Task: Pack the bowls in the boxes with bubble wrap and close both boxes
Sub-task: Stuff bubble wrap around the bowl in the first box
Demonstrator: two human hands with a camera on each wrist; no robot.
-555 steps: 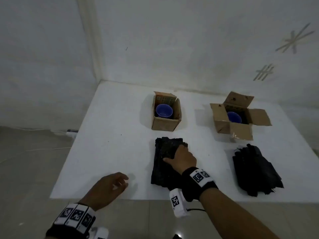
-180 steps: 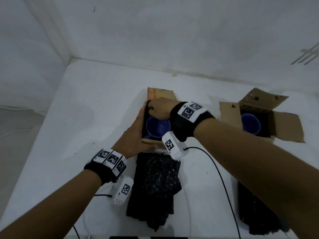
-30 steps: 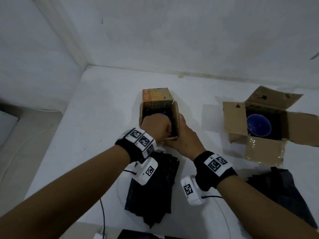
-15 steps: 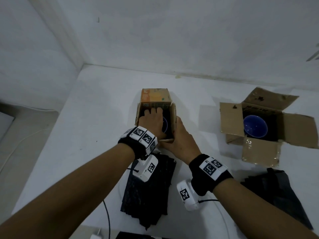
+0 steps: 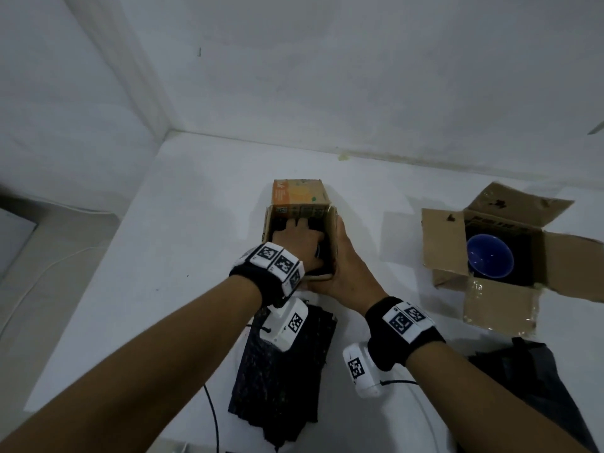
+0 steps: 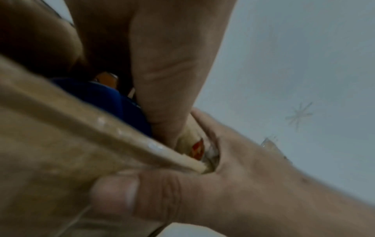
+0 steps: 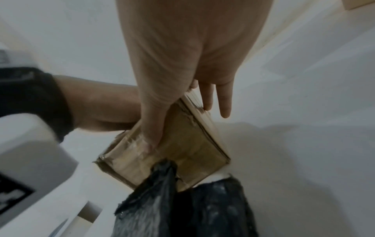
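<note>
The small left box (image 5: 300,195) stands open on the white table (image 5: 196,256). My left hand (image 5: 299,238) is inside it, fingers straight and spread toward the far wall. It covers most of the blue bowl (image 6: 105,99); the box's interior around it is dark. My right hand (image 5: 348,268) holds the box's near right corner, with the thumb (image 7: 153,128) on the near wall and the fingers (image 7: 224,102) along the right wall. The right box (image 5: 447,243) stands open with another blue bowl (image 5: 489,260) inside. A pile of black bubble wrap (image 5: 287,371) lies just in front of the left box.
A second black bubble wrap pile (image 5: 536,374) lies in front of the right box, whose flaps (image 5: 572,266) spread outward. Walls (image 5: 327,76) close off the table at the back and left. Cables (image 5: 212,416) run over the near edge.
My left hand has opened from a fist at the box's near side and reached deeper toward the far wall, covering more of the bowl. My right hand stays on the box corner.
</note>
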